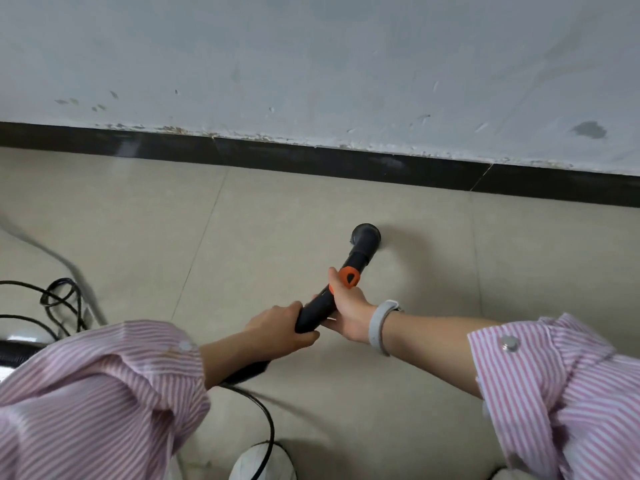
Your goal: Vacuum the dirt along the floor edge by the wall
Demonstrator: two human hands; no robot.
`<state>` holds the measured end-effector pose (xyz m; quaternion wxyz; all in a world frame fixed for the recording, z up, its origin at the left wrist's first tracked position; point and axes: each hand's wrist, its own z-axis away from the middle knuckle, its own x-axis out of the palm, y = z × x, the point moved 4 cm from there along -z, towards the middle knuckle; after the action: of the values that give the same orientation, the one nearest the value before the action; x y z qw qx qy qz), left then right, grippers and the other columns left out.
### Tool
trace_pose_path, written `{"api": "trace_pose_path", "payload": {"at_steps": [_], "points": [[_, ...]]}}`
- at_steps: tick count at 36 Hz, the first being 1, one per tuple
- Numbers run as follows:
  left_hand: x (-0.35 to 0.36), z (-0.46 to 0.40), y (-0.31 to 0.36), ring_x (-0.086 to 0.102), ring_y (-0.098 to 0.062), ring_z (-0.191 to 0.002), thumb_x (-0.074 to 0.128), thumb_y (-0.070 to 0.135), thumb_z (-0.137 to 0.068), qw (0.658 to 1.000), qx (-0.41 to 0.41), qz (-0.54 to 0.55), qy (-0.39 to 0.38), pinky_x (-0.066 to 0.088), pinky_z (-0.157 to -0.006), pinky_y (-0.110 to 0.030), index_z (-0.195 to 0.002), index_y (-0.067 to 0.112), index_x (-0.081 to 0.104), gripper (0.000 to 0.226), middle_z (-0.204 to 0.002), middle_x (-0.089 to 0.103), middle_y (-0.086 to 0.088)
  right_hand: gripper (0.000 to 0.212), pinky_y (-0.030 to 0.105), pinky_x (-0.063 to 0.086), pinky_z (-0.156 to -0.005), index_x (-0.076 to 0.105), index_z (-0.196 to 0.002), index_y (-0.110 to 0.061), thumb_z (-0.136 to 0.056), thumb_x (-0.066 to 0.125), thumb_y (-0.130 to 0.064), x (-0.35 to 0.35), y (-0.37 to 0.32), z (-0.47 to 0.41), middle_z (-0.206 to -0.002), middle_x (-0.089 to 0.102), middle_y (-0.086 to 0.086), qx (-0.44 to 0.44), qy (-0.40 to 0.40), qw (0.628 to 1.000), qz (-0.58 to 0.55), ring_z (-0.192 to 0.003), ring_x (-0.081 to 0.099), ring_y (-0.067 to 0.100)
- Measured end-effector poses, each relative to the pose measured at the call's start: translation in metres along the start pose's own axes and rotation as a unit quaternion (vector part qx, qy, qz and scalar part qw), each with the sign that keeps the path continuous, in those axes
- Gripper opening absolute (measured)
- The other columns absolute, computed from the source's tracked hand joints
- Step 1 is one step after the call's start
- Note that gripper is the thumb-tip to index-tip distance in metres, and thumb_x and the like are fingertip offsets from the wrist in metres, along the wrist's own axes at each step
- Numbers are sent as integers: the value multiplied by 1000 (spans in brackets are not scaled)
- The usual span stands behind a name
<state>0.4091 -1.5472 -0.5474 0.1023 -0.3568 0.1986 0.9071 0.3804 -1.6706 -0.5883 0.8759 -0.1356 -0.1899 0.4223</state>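
A black vacuum wand (351,263) with an orange collar (349,277) points away from me toward the wall. Its round nozzle (365,234) sits on the beige tile floor (277,216), a short way in front of the black skirting board (311,161). My left hand (282,329) grips the lower end of the wand. My right hand (348,311) grips it just above, thumb against the orange collar, a grey band on the wrist. The hose runs back under my left forearm.
Black cables (59,303) lie tangled on the floor at the left, and one cable (266,420) loops down past a white shoe (263,462) at the bottom. The scuffed pale wall (311,64) rises above the skirting. Open tiles stretch left and right of the nozzle.
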Motion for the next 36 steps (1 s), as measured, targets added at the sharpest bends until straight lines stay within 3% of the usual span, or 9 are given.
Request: {"api": "trace_pose_path", "payload": {"at_steps": [8,13,16,20,23,26,29,32,36], "points": [[-1,-20,43,52,-21,-77,52,51,-87,999,36,-16,-28,38,-67,-29,-97,21,40,34,-87,53,2,31,43,53,-84,48,-92,-9,-96,51,-39,-44,-24,7,-95,63,12,-13,30,999,-39,-100,62,28],[15,-20,55,57,-25,-90,51,46,-91,996,45,-9,-72,39,-70,-29,-112,14,42,40,-105,60,-7,31,48,53,-90,49,-100,-6,-94,56,-36,-59,-14,0,-95,65,14,0,50,998,-32,-104,65,32],[16,-18,55,58,-29,-98,50,44,-92,996,34,1,-87,40,-74,-31,-116,10,41,42,-112,60,-11,37,48,54,-88,47,-114,-5,-93,58,-33,-57,-12,-3,-105,63,16,10,65,997,-31,-99,66,32],[-16,-10,56,58,-27,-98,49,44,-93,996,24,5,-82,39,-72,-29,-117,12,43,41,-110,60,-9,37,48,54,-86,43,-116,-6,-92,59,-30,-42,-34,11,-115,60,18,26,91,995,-27,-97,65,31],[-59,3,56,59,-24,-94,47,49,-92,999,18,-27,-39,39,-72,-30,-112,18,46,37,-104,62,-3,35,47,53,-80,40,-114,-9,-92,60,-29,-24,-57,34,-124,54,17,53,92,993,-51,-110,58,36],[-93,27,53,59,-23,-94,47,52,-90,999,10,-50,4,39,-73,-31,-109,21,49,36,-102,64,0,31,46,53,-83,40,-113,-10,-93,57,-27,-4,-75,65,-121,53,17,61,88,993,-52,-112,57,36],[-122,61,51,61,-22,-93,50,51,-88,998,-20,-5,57,39,-71,-30,-109,24,51,35,-100,64,3,32,48,52,-90,43,-116,-9,-92,58,-24,22,-95,100,-113,55,17,45,69,996,-31,-108,57,35],[-147,103,49,62,-21,-91,53,51,-86,989,-47,43,133,37,-71,-29,-107,26,55,32,-97,66,5,38,47,54,-86,44,-122,-9,-90,59,-21,48,-111,139,-118,57,19,29,62,998,-2,-106,59,34],[-167,159,50,62,-20,-87,53,52,-84,979,-71,85,173,39,-78,-30,-106,28,55,32,-95,66,5,41,47,55,-85,44,-125,-9,-88,57,-20,76,-117,198,-119,59,20,34,58,997,25,-103,63,35]]}}
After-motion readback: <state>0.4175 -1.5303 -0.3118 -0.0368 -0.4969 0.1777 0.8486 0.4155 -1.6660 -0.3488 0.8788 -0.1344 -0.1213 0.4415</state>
